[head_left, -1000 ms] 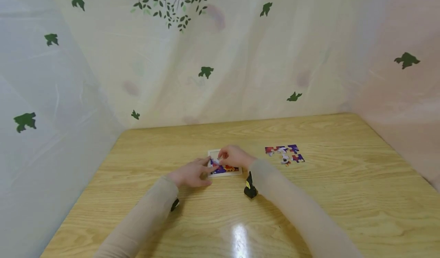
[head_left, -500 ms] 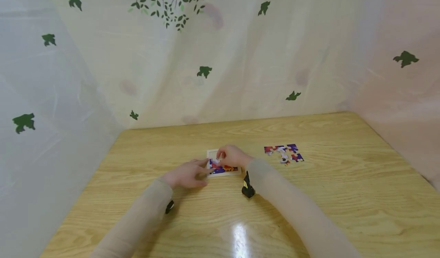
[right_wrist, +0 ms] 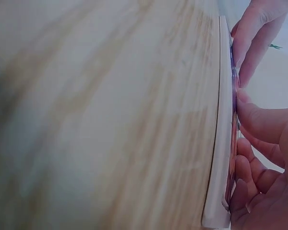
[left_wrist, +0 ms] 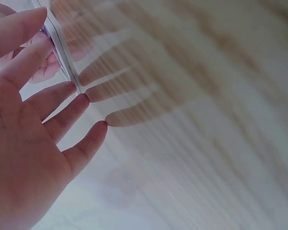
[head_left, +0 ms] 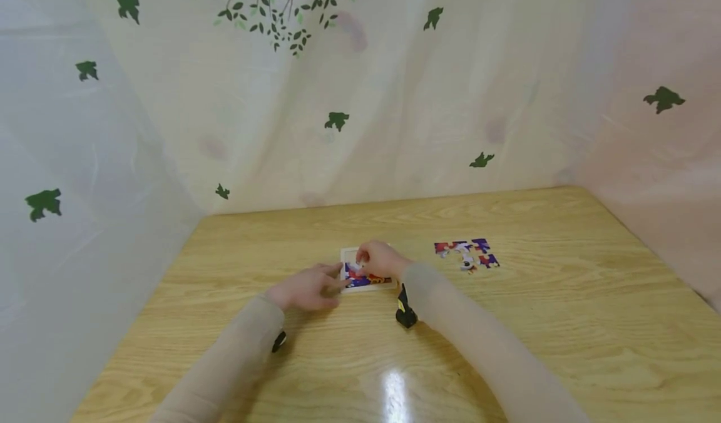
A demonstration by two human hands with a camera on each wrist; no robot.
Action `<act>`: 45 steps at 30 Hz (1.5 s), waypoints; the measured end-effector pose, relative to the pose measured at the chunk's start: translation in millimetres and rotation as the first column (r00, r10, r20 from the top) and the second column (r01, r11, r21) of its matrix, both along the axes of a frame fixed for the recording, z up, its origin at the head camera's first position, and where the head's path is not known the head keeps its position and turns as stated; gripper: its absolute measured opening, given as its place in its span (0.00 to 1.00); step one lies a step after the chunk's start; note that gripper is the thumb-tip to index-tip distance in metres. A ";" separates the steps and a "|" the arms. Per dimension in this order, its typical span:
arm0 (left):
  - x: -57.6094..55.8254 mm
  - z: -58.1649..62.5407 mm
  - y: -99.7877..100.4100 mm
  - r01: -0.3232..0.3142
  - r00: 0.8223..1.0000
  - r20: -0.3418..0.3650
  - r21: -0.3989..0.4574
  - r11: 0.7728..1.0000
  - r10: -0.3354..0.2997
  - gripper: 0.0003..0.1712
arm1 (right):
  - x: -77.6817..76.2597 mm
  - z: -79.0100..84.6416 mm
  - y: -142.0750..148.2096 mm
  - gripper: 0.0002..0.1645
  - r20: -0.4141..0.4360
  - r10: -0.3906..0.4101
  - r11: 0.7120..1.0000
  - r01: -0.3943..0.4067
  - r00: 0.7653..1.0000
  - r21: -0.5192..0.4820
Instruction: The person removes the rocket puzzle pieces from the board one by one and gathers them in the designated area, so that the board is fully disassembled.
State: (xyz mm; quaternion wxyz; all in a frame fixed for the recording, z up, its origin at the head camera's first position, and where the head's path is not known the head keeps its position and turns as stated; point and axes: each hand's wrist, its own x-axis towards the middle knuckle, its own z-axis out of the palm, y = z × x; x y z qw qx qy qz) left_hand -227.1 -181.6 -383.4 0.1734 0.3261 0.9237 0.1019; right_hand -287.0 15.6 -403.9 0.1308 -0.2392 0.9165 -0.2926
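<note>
A small white-framed jigsaw tray (head_left: 366, 289) lies on the table between the hands, its lower part filled with purple, red and orange picture pieces. The left hand (head_left: 306, 290) has its fingers stretched out at the tray's left side. Its fingertips touch the tray edge and tabletop in the left wrist view. Over the tray, the right hand (head_left: 383, 260) curls its fingers and pinches a puzzle piece (head_left: 358, 263), mostly hidden by the fingers. In the right wrist view, the right thumb (right_wrist: 264, 120) comes down at the picture surface, close to the left fingers.
Several loose puzzle pieces (head_left: 466, 258) lie to the right of the tray, some side by side. The wooden table (head_left: 563, 298) ends at a pale fabric backdrop (head_left: 388, 147) with printed leaves. A black wrist camera (head_left: 405, 311) hangs under the right sleeve.
The left hand has drawn slightly left, with its fingers reaching less far over the tray. The right hand stays at nearly the same spot above the picture. Loose pieces have not moved.
</note>
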 end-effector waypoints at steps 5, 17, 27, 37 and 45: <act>0.3 -1.5 1.8 -0.015 1.000 -0.008 0.003 1.000 0.015 0.27 | 0.1 -0.7 -2.4 0.11 0.005 -0.014 1.000 0.014 1.000 0.010; 2.1 -3.4 1.7 -0.018 1.000 -0.008 0.004 1.000 0.018 0.28 | 3.1 -3.3 -3.0 0.12 0.011 -0.029 0.998 0.030 1.000 -0.060; 3.4 -0.9 4.1 -0.045 0.999 0.004 0.002 0.999 0.045 0.27 | 2.9 -3.2 0.4 0.09 0.032 -0.040 0.988 0.044 0.999 -0.147; 3.8 -1.9 5.8 -0.065 0.998 0.018 -0.008 0.998 0.065 0.27 | 2.3 -5.5 3.1 0.04 0.037 -0.016 0.983 0.022 0.999 -0.180; 4.9 -1.5 6.6 -0.061 0.998 0.007 -0.008 0.998 0.061 0.27 | 2.1 -5.6 -1.1 0.02 0.056 -0.067 0.982 0.076 0.996 -0.175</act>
